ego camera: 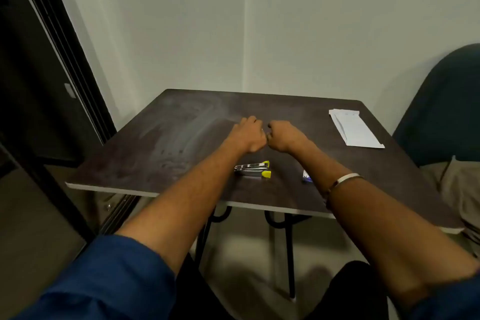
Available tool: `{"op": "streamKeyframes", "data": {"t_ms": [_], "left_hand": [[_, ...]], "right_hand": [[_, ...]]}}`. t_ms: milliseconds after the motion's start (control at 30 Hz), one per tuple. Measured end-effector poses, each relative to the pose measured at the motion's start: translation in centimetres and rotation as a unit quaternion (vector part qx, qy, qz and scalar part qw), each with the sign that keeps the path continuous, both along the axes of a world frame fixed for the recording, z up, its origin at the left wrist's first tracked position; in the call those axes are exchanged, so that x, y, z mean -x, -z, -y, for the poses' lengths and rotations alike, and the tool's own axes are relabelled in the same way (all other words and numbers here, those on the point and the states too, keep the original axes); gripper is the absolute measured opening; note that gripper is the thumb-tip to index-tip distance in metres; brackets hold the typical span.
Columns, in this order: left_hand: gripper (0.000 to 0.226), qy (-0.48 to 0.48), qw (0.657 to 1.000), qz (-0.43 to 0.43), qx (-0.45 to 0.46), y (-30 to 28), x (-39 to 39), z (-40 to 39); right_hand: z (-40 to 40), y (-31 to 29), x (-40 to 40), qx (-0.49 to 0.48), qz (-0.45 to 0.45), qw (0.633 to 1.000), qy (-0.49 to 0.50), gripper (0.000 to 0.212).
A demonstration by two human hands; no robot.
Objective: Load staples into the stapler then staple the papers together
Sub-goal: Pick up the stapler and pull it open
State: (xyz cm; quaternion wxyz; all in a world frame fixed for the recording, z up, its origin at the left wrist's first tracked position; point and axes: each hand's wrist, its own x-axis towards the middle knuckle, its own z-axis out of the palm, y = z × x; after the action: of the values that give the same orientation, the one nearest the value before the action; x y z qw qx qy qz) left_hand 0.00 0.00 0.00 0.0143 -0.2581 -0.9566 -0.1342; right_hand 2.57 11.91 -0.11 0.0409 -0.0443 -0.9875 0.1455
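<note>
A small metal stapler (pixel 252 169) with yellow ends lies open near the front of the dark table (pixel 166 143). Beyond it, my left hand (pixel 250 135) and my right hand (pixel 285 135) hover over the middle of the table with curled fingers, fingertips almost meeting. Whatever they pinch is too small to make out. A small white and blue staple box (pixel 306 176) sits to the right of the stapler, partly hidden by my right forearm. Folded white papers (pixel 354 128) rest at the table's far right.
The table stands in a corner, with white walls behind it. A dark door frame (pixel 59 65) runs along the left. A dark blue chair back (pixel 441 106) rises at the right, beside the table's edge. A metal bracelet (pixel 345 180) circles my right wrist.
</note>
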Motion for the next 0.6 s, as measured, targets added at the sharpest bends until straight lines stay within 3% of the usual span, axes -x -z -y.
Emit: {"op": "streamKeyframes", "data": {"t_ms": [300,600], "left_hand": [[0.041,0.014,0.999,0.035,0.018,4.0,-3.3,1.7],[0.031,0.012,0.999,0.035,0.001,5.8,-4.6,2.9]], "right_hand": [[1.6,3.7,-4.6,0.034,-0.003,0.999,-0.003,0.026],[1.7,7.4,-7.8,0.106,-0.128,0.986,-0.012,0.020]]}}
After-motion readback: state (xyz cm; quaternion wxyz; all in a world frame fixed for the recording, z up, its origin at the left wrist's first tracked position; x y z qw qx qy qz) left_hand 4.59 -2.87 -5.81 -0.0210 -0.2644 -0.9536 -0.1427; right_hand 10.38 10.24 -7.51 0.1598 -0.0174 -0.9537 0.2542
